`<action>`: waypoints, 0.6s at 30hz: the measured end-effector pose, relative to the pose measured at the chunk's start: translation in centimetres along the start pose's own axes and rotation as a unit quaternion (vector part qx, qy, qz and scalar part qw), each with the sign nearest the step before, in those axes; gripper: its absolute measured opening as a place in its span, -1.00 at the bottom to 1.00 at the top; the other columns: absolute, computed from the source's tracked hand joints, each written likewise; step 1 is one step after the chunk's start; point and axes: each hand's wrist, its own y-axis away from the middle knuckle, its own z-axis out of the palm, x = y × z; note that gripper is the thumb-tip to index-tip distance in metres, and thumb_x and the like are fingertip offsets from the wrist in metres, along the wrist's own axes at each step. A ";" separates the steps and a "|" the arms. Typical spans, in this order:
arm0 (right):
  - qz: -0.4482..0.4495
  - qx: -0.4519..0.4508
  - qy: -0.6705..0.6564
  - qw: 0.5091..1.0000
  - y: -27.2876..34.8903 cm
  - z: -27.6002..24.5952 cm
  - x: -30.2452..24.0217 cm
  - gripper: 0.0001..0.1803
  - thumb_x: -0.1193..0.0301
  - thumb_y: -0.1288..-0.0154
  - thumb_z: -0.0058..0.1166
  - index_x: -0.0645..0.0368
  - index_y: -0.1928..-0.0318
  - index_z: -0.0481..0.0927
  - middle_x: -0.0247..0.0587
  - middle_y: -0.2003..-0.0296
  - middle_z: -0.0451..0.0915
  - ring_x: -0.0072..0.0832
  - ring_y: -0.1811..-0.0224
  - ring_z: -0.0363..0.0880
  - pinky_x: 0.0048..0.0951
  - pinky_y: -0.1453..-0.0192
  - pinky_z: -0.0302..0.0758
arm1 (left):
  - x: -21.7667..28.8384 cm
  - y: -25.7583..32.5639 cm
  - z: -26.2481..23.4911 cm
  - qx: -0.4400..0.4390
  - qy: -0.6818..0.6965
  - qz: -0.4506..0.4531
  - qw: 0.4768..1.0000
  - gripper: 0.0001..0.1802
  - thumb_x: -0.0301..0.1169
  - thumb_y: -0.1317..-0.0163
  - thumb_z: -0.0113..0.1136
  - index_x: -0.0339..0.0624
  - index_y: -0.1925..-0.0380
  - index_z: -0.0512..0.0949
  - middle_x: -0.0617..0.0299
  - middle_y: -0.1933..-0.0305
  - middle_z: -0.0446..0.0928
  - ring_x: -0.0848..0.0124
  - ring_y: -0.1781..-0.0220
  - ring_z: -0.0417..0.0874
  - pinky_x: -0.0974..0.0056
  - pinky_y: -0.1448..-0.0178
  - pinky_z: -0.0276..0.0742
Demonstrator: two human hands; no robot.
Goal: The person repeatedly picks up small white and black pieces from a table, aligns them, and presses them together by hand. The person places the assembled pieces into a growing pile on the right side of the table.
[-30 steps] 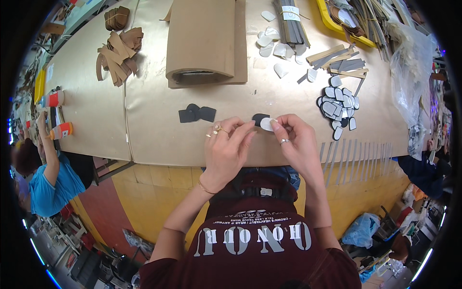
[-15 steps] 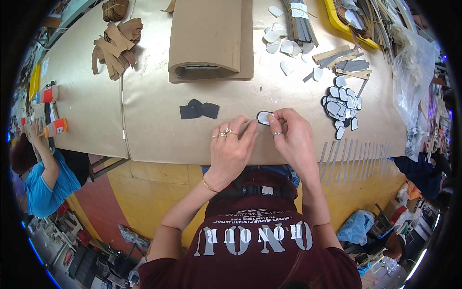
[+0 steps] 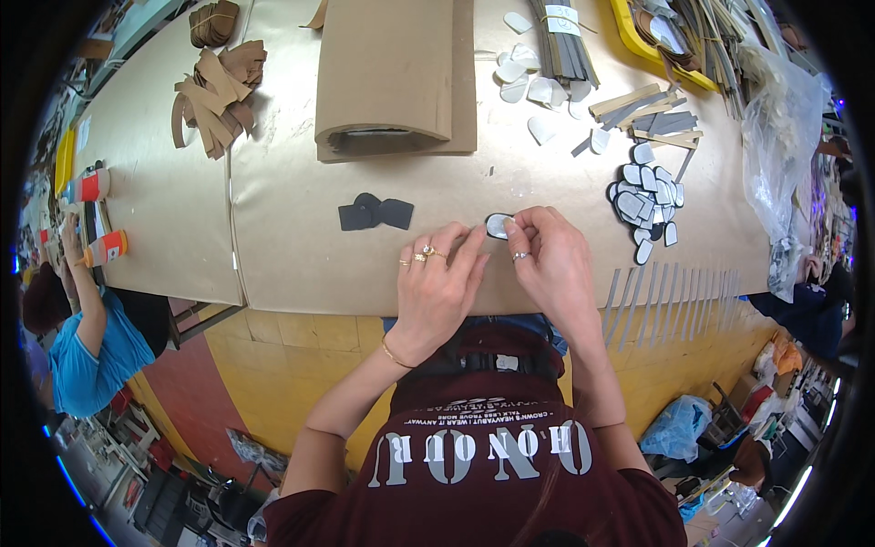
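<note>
A small rounded black-edged patch with a white face (image 3: 495, 225) lies at the table's front middle. My right hand (image 3: 554, 263) pinches its right end between thumb and forefinger, the other fingers curled. From the other side, my left hand (image 3: 436, 290) brings its forefinger tip to the patch's left edge; its fingers are stretched out and grip nothing that I can see. Just beyond the left hand sit several dark pieces (image 3: 396, 213), partly overlapping. Off to the right is a heap of similar white-faced, black-edged patches (image 3: 649, 196).
Thin grey strips (image 3: 674, 296) line the front edge at right. Farther back are white rounded pieces (image 3: 540, 129), loose strips (image 3: 652, 117), a yellow tray (image 3: 629, 32) and a folded brown sheet (image 3: 387, 73). Brown strips (image 3: 217, 100) lie left. Another person (image 3: 96, 351) works at far left.
Both hands stay at the patch, with only slight finger shifts. The co-worker's hand at far left has moved a little. The whole view has shifted slightly.
</note>
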 end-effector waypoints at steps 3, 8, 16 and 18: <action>-0.001 0.002 0.001 1.000 0.0 0.0 0.0 -0.81 0.42 -0.34 0.21 0.35 0.29 0.62 -0.11 0.44 0.59 -0.38 0.57 0.49 -0.31 0.39 0.43 | 0.1 -0.1 0.0 -0.014 -0.009 -0.001 1.000 -0.55 -0.35 -0.17 0.35 -0.08 -0.10 0.60 0.24 0.02 0.49 0.29 0.10 0.52 0.18 0.02 0.40; -0.012 0.012 0.019 1.000 0.1 0.2 -0.1 -0.80 0.41 -0.34 0.22 0.34 0.29 0.62 -0.09 0.42 0.59 -0.35 0.55 0.52 -0.31 0.38 0.45 | 0.2 -0.3 0.1 -0.021 -0.039 0.016 0.999 -0.54 -0.33 -0.16 0.36 -0.03 -0.11 0.60 0.22 0.00 0.48 0.28 0.11 0.52 0.18 0.03 0.40; 0.042 0.013 -0.075 0.996 0.8 -0.4 0.2 -0.81 0.40 -0.34 0.23 0.31 0.23 0.61 -0.03 0.33 0.59 -0.15 0.38 0.63 -0.22 0.26 0.54 | 0.3 -0.4 0.0 -0.036 -0.086 0.032 0.995 -0.54 -0.31 -0.17 0.36 -0.03 -0.11 0.60 0.22 -0.01 0.49 0.29 0.11 0.52 0.18 0.02 0.43; 0.035 0.020 -0.081 0.996 1.2 -0.7 0.4 -0.80 0.40 -0.34 0.24 0.29 0.17 0.61 -0.03 0.28 0.58 -0.16 0.34 0.62 -0.23 0.25 0.54 | 0.3 -0.4 0.0 -0.037 -0.092 0.035 0.994 -0.53 -0.30 -0.17 0.36 -0.03 -0.12 0.60 0.22 -0.01 0.49 0.30 0.11 0.52 0.19 0.03 0.44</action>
